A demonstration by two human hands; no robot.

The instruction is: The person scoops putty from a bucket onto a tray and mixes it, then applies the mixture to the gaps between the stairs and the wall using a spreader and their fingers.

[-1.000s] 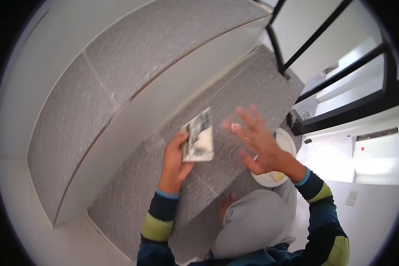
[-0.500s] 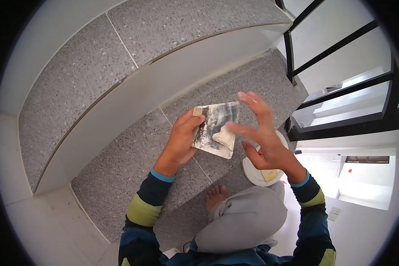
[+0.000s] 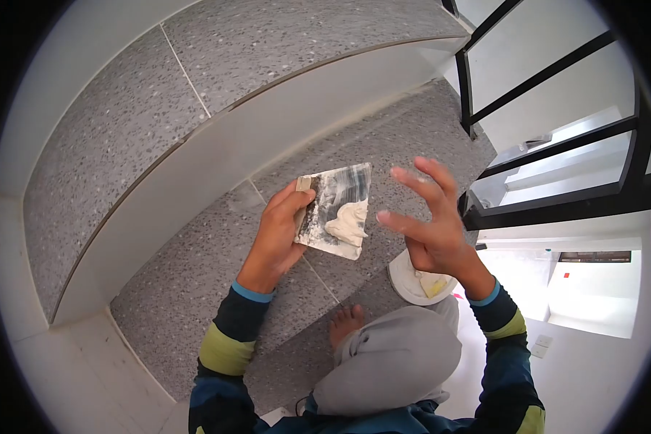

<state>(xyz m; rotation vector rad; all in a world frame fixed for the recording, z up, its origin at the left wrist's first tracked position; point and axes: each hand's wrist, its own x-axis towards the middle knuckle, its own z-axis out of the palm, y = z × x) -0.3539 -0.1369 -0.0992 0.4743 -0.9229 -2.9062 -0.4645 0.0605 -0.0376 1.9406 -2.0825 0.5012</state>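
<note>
My left hand (image 3: 276,226) grips a flat putty knife (image 3: 351,184) by its left edge, thumb on top. Its wide blade is smeared with white and dark streaks, and a lump of cream-coloured paste (image 3: 349,223) sits near the lower right corner. Just right of the blade, my right hand (image 3: 434,231) is held up with fingers spread and bent. Nothing is in it, and its fingertips are apart from the paste. Whitish residue shows on those fingertips.
Below my right hand stands a white bucket (image 3: 412,286) with something yellowish inside. Grey speckled stair treads (image 3: 267,65) and a pale riser (image 3: 217,159) lie ahead. A black metal railing (image 3: 557,148) runs along the right. My bare foot (image 3: 347,322) rests on a lower step.
My right hand has drawn back from the paste, which now has a more spread, ridged shape. My left hand and the putty knife have shifted slightly left in view.
</note>
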